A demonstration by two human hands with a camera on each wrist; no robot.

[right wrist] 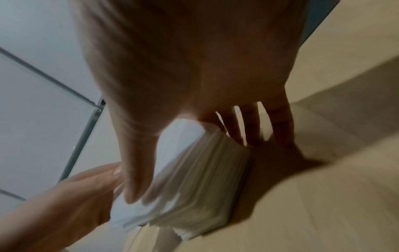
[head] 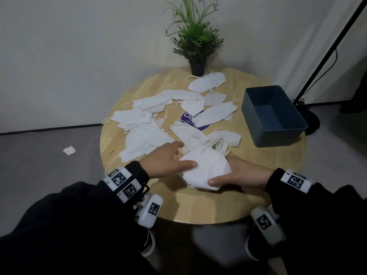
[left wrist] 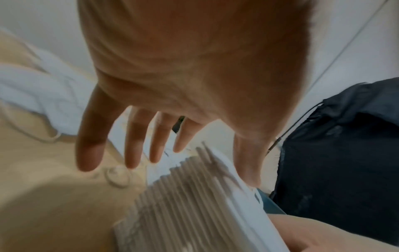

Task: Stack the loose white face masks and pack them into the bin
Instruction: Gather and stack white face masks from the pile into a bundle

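Right hand grips the mask stack; left hand rests flat atop.

This looks like a plain room set up for filming, not a cosy home. A small round wooden tabletop stands in a corner by bare white walls, on a grey floor. A little potted plant sits at the top middle. At the upper right, a black stand with a cable leans up from a round base on the floor.
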